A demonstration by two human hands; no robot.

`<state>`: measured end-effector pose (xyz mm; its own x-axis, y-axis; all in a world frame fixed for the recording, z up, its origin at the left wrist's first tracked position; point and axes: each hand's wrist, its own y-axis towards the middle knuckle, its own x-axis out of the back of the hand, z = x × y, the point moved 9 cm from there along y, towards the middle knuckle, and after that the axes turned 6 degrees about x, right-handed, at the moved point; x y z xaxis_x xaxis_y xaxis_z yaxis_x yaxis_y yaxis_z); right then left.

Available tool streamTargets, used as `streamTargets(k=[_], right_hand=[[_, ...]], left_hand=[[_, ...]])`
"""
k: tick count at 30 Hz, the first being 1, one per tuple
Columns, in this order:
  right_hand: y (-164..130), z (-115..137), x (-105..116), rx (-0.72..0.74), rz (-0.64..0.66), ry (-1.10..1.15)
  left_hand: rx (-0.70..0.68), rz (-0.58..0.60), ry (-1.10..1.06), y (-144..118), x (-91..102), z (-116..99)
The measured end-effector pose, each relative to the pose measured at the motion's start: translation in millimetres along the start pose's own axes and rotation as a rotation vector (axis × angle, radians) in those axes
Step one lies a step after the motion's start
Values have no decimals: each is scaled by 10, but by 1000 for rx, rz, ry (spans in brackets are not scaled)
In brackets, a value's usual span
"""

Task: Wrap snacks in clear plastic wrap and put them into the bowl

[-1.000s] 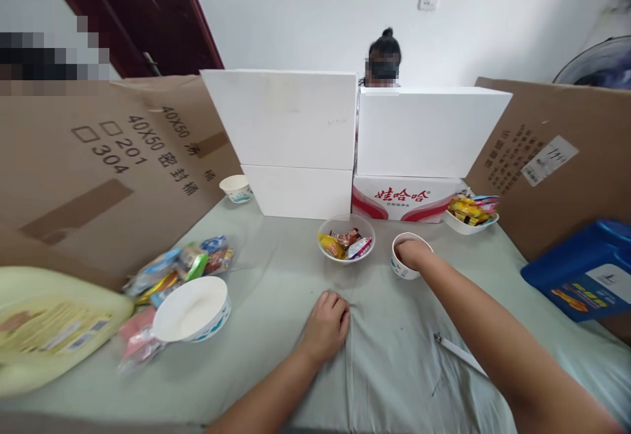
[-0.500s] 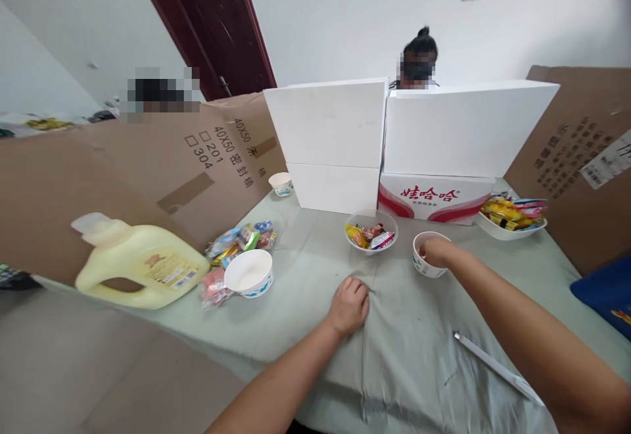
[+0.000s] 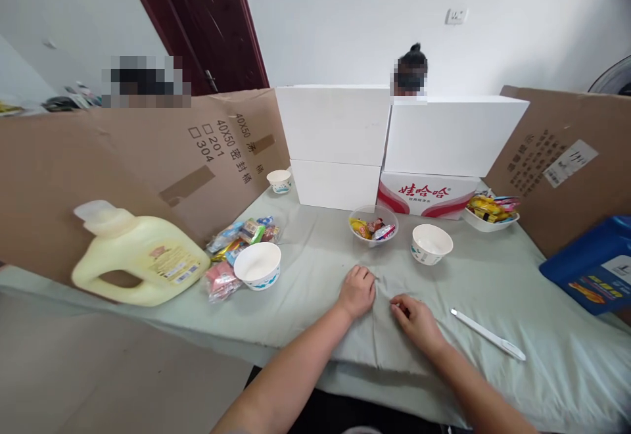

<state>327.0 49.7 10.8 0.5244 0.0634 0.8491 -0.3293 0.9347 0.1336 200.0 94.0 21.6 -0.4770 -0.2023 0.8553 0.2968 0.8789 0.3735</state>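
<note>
Pale green cloth spread over the worktop, with a raised crease in front of the clear snack bowl, nearer the camera. Left hand set on that crease straight in front of the bowl, knuckles up and fingers curled under; cannot tell whether any cloth is pinched inside. Right hand just right of it, apart by a narrow gap, fingers bent, tips on the cloth, nothing visible in its grasp.

A second ago reaching into the paper cup just right of the bowl; now drawn back out of it and down to the crease (cup left upright, its inside showing white). Left hand much where it was. Both hands now at the same fold, the cup no longer touched.

Further out:
- White pen-like stick lying on the cloth, right of the bowl and nearer the camera.
- White paper bowl and a heap of snack packets to the bowl's left.
- Beyond those, a yellow detergent jug.
- Behind the bowl, white foam boxes and a red-and-white carton.
- A dish of packets to its right.
- Another person's head showing above the boxes.
</note>
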Motion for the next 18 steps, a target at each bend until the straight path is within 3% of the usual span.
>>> streamTargets(k=[3,18], right_hand=[[-100,-33,-114,20,-59,23],[-120,-101,-160,73,-81,69]], left_hand=[[11,7,-30,2,0,18],[14,72,-142,-130,-17,54]])
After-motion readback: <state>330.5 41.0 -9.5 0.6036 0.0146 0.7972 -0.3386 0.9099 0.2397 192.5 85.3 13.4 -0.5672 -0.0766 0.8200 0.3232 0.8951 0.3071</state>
